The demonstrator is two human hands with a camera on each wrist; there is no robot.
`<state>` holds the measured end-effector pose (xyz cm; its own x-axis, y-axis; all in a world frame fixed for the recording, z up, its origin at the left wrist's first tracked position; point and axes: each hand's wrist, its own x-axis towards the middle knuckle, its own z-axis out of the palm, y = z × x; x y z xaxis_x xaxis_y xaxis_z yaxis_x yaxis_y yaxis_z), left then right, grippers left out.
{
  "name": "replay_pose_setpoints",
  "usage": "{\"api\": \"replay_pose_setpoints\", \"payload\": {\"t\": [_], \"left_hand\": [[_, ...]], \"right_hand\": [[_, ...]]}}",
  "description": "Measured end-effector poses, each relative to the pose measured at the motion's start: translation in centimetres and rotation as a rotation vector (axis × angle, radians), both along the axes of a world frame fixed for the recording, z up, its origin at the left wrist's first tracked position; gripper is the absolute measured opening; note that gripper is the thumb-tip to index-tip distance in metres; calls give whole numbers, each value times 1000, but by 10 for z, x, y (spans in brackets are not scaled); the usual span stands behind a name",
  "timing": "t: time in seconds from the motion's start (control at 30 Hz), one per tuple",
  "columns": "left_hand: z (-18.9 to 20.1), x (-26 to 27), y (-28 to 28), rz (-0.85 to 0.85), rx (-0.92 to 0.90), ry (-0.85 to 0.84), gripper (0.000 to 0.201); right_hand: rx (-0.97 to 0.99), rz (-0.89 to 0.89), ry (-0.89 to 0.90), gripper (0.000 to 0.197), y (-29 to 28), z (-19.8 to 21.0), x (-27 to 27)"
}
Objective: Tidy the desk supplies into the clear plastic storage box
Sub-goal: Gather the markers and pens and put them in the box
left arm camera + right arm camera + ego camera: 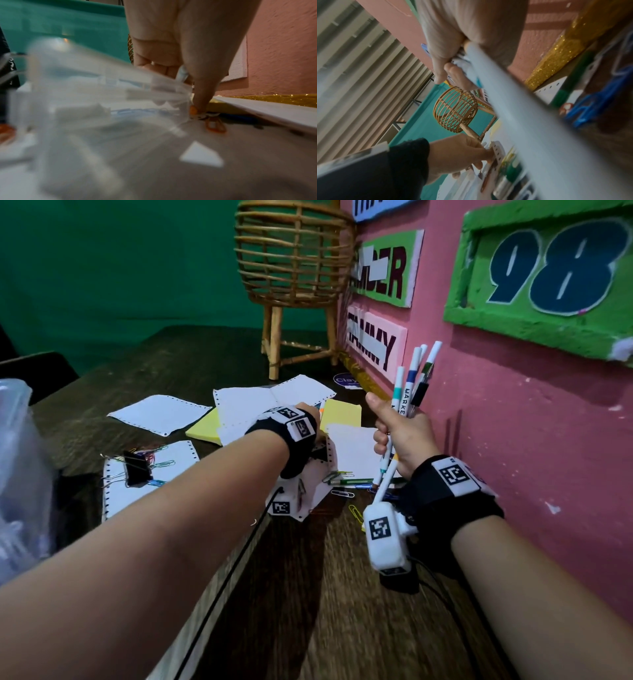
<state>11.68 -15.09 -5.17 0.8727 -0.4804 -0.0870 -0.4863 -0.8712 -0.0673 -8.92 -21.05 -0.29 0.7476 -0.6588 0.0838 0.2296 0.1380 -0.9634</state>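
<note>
Beside the pink wall (534, 412), my right hand (400, 436) is raised off the desk with its fingers curled round a bundle of markers and pens (411, 385), their tips fanned upward toward that wall. My left hand (305, 419) reaches further out from the wall over the scattered white papers (161, 414) and the yellow sticky pads (342, 412). In the left wrist view its fingers (202, 94) come down together on a small orange-tipped item (193, 109) lying on the paper, next to an orange paper clip (215, 125); it looks like a pinch forming, but I cannot tell whether the grip has closed.

I judge the step in hand to be gathering: pens are collected on the wall side, and one more piece is being picked. Plenty is left: a black binder clip (137, 467) on a sheet with coloured paper clips (161, 463), well away from the wall, and a green pen (349, 481) closer to it.

The clear plastic storage box (17, 460) sits at the far side from the wall, at the left edge of the head view, blurred.

Next I would need a firm pinch on the small piece, then carry both loads across the desk, away from the wall, to the box.
</note>
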Motion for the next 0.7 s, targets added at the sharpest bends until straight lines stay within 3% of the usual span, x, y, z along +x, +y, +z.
{"api": "replay_pose_setpoints", "payload": {"t": [0.13, 0.27, 0.4, 0.47, 0.57, 0.7], "left_hand": [[29, -54, 24, -15, -247, 51, 34], [57, -92, 40, 64, -598, -41, 34], [76, -138, 63, -49, -949, -53, 34], [78, -165, 75, -167, -1047, 50, 27], [75, -205, 99, -384, -1004, 184, 20], [74, -218, 128, -540, -843, 128, 29]], "right_hand": [[-40, -5, 15, 32, 1, 3, 3], [-73, -32, -8, 27, 7, 11, -3], [6, -47, -41, 33, 18, 21, -14], [41, -20, -43, 35, 27, 26, -18], [22, 56, -10, 31, 51, 31, -25], [93, 164, 7, 19, 79, 28, -32]]}}
